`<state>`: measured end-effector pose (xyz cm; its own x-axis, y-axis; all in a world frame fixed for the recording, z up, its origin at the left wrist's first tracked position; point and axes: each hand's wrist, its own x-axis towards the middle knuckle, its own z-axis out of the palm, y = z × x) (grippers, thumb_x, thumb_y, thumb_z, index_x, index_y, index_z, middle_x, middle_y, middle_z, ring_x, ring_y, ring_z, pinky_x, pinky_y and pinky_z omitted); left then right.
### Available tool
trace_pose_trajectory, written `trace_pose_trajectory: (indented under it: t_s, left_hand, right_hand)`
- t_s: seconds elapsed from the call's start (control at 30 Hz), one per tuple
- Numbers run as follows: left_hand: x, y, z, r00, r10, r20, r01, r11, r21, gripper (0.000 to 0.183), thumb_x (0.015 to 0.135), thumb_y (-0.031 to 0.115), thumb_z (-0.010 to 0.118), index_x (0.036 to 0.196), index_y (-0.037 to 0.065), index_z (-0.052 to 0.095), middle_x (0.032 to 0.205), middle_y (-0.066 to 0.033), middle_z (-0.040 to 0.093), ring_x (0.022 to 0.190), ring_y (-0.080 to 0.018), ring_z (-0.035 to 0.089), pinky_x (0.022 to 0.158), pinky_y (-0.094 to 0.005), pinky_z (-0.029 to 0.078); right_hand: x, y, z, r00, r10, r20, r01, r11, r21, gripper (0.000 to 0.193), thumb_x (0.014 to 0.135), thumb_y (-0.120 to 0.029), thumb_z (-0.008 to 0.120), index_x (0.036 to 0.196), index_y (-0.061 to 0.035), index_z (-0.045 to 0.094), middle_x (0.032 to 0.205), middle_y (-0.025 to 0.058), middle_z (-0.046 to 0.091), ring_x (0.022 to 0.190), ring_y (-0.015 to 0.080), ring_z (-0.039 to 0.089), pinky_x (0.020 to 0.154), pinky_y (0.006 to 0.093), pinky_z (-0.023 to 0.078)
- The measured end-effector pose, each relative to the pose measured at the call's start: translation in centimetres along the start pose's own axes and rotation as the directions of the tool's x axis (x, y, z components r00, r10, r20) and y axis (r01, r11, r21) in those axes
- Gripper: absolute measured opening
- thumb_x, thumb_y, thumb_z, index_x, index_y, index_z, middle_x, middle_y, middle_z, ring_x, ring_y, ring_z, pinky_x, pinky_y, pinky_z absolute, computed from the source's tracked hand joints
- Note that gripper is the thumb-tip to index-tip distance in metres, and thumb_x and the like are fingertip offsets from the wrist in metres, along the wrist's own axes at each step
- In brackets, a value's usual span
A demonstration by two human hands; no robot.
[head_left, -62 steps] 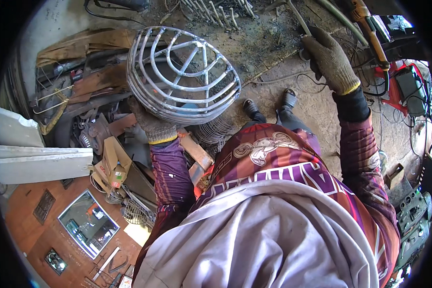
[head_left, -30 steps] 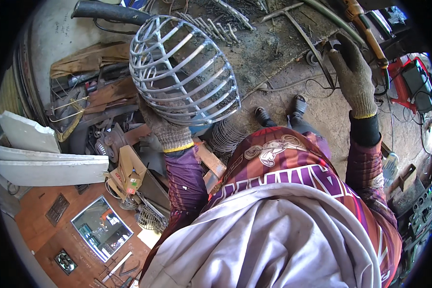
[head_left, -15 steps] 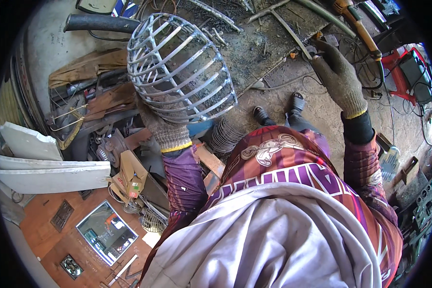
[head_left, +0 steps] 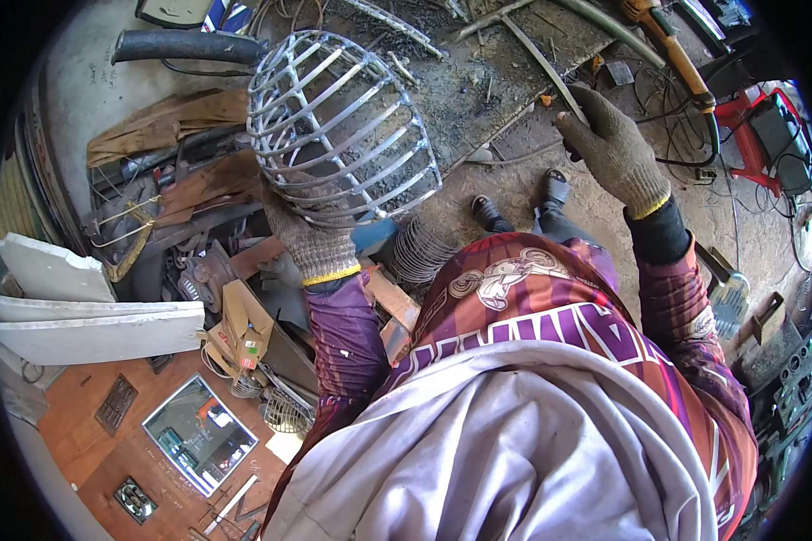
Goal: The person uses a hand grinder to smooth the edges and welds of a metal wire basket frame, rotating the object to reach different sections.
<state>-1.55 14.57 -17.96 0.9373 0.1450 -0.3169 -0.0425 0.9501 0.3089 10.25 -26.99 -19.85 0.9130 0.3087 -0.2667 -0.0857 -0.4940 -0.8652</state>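
While hands (head_left: 314, 242) (head_left: 618, 151) lie apart, cage (head_left: 322, 133) in left

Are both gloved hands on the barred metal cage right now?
No, only the left hand is at the metal cage; the right hand is apart from it, off to the right.

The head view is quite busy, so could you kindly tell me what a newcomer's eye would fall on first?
Probably the rounded cage of metal bars, left of the upper centre, with the gloved left hand holding it. Next might come the gloved right hand at upper right, beside the end of a slim metal strip. The pale panels also stand out at the left edge.
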Motion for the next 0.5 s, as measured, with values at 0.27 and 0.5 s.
trace_pose_trajectory:
  t_s: [0.27,0.5]
  left_hand:
    - [0.1,-2.0,2.6,0.956,-0.111,0.270,0.136,0.988,-0.077,0.032,0.099,0.036,0.057,0.111,0.009,0.071,0.103,-0.0071,0.075,0.085,-0.0183,0.073,0.074,-0.0364,0.062]
    - [-0.5,-1.4,1.5,0.965,0.259,0.046,-0.262,0.963,0.059,0.034,0.100,0.033,0.056,0.119,0.006,0.066,0.114,-0.0098,0.072,0.098,-0.0208,0.072,0.088,-0.0393,0.060]
  right_hand:
    - [0.4,0.2,0.0,0.999,-0.021,0.025,0.019,0.999,0.050,0.053,0.095,-0.040,0.064,0.130,-0.0013,0.058,0.090,0.0145,0.070,0.080,0.0233,0.070,0.073,0.0356,0.053]
    - [0.6,0.1,0.0,0.999,-0.002,0.047,0.000,0.999,0.048,0.054,0.095,-0.040,0.063,0.131,-0.0006,0.058,0.087,0.0114,0.069,0.076,0.0193,0.069,0.070,0.0347,0.053]
